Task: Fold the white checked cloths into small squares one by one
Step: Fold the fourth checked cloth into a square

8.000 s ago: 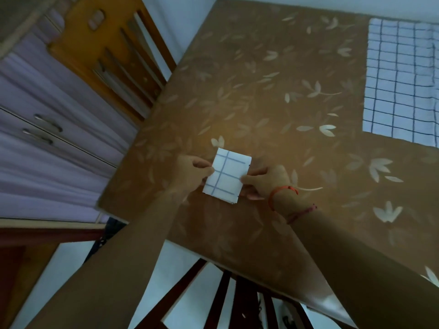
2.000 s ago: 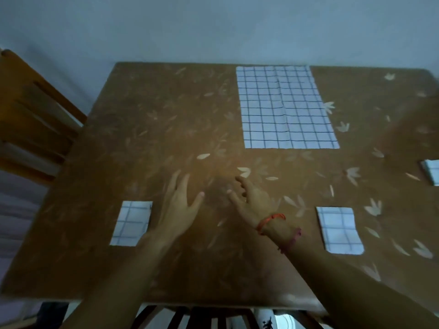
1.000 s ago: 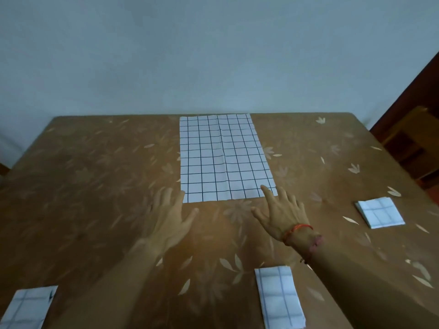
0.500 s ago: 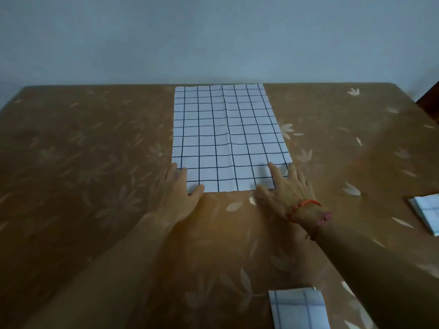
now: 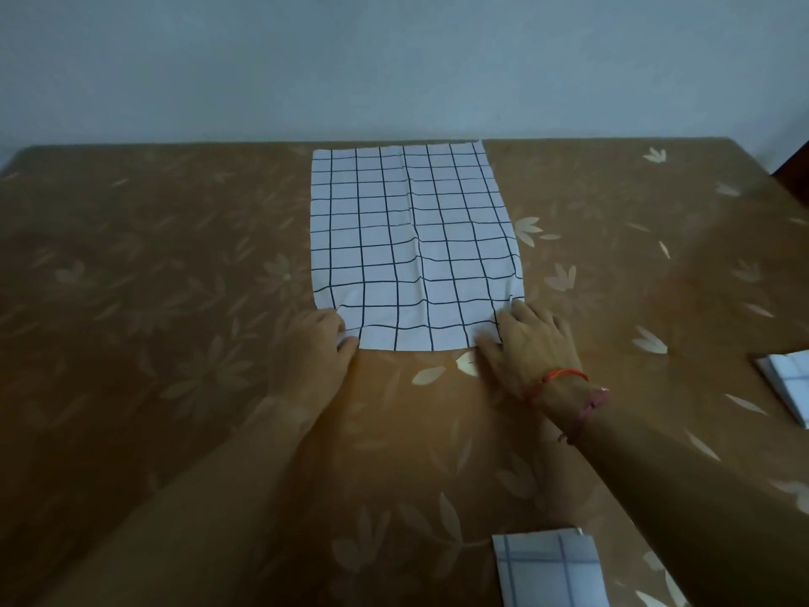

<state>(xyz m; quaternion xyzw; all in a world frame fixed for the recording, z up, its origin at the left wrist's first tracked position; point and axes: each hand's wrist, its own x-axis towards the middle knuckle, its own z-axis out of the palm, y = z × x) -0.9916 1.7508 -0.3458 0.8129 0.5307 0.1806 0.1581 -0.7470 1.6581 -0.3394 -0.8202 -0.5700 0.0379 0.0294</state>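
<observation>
A white checked cloth (image 5: 411,238) lies spread flat on the brown table (image 5: 153,278), reaching to the far edge. My left hand (image 5: 317,343) pinches its near left corner. My right hand (image 5: 532,343), with red threads at the wrist, grips the near right corner. The cloth is slightly puckered at both near corners. One folded checked cloth (image 5: 549,567) lies at the near edge under my right forearm. Another folded cloth (image 5: 788,383) shows partly at the right edge.
The table wears a brown cover with pale leaf prints and stands against a pale wall (image 5: 394,59). A dark piece of furniture (image 5: 794,164) peeks in at the far right.
My hands went from lying flat at the cloth's near edge to gripping its two near corners. The near edge has been drawn a little toward me and now wrinkles.
</observation>
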